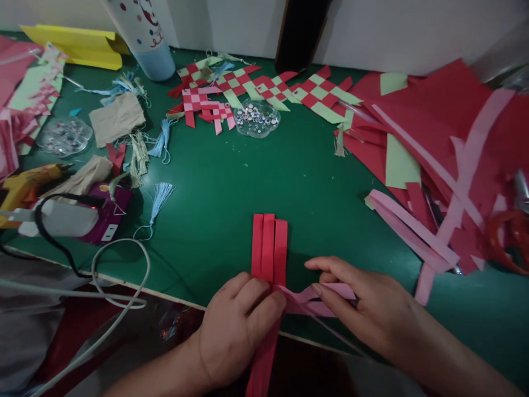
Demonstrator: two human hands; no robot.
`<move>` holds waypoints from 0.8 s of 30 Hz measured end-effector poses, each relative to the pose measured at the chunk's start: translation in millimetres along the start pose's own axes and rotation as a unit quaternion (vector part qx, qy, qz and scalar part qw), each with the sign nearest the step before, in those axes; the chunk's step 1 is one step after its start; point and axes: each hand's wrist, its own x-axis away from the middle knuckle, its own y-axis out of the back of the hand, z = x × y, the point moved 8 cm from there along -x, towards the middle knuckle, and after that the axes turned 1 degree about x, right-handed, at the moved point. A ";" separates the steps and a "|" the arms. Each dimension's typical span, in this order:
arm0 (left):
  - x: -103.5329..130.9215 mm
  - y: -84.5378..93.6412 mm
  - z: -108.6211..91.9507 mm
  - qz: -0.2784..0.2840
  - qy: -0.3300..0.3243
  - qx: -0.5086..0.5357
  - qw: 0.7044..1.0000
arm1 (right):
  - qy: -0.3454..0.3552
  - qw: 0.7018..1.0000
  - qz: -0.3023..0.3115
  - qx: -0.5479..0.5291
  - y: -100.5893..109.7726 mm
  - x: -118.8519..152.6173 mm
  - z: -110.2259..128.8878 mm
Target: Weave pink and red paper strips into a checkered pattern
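Several red paper strips [268,245] lie side by side at the table's front edge, their lower ends hanging past it. My left hand [239,325] is closed over them and pinches them where pink paper strips [301,298] cross from the right. The pink strips run from under my left fingers to my right hand [351,303]. My right thumb and fingers are closed on one pink strip, with the index finger stretched out above. Another pink strip lies below it. My left hand hides the crossing itself.
Woven red-and-green paper fish [320,94] lie along the back beside a dish of googly eyes [256,118]. Red sheets [438,121] and scissors [508,237] are at right. A yellow glue gun [28,184], purple power strip [107,215], looped cable [142,264] and tassel [159,201] are at left.
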 end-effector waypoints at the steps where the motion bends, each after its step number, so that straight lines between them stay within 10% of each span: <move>1: 0.0 -0.7 0.1 0.002 0.002 -0.004 1.000 | -0.008 1.000 0.002 -0.014 -0.2 0.0 0.2; 24: -5.8 -4.8 -0.9 0.077 0.024 0.024 0.996 | -0.036 0.997 0.054 -0.034 -10.5 5.0 -1.6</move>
